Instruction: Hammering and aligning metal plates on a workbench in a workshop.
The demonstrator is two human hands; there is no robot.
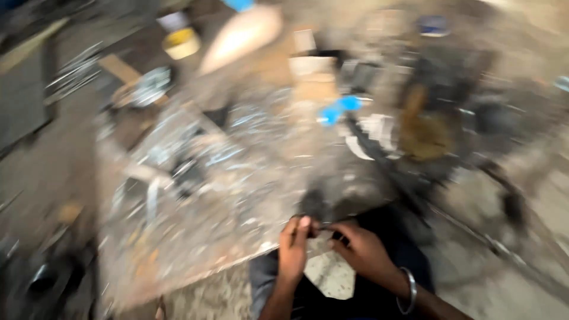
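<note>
The picture is heavily blurred by motion. My left hand and my right hand meet at the near edge of a worn, scratched work board, low in the head view. Both pinch a small dark object between their fingertips; its kind cannot be made out. A metal bangle circles my right wrist. My knees in dark trousers show below the hands.
Metal scraps and shavings litter the board. A blue piece lies beyond it. At the back left a yellow-and-white tub sits. A brownish rusty part and dark machine pieces crowd the right. The floor is rough concrete.
</note>
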